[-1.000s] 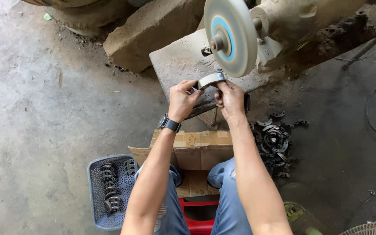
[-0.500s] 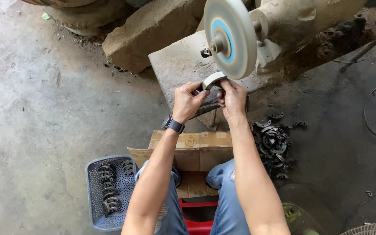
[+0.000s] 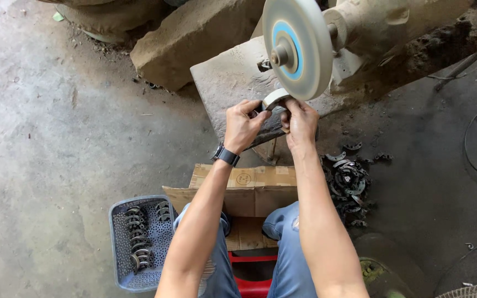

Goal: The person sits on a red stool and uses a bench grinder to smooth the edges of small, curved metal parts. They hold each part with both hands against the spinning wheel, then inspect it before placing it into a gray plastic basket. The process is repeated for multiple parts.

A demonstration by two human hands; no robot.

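Left hand point(image 3: 242, 126) and right hand point(image 3: 300, 122) clench a curved grey metal piece point(image 3: 275, 98), partly hidden by fingers, against the round grey buffing wheel point(image 3: 296, 47).

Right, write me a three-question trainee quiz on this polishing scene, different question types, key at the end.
1. True or false: both hands press the curved metal piece against the lower rim of the buffing wheel.
2. Which wrist wears the dark watch? A) left B) right C) neither
3. Fill in: the neatly rowed metal pieces lie in a grey perforated ______ by the person's left knee.

Key:
1. True. The left hand and right hand each keep a grip on one end.
2. A.
3. Basket. The loose pile of metal parts lies on the floor at the right.
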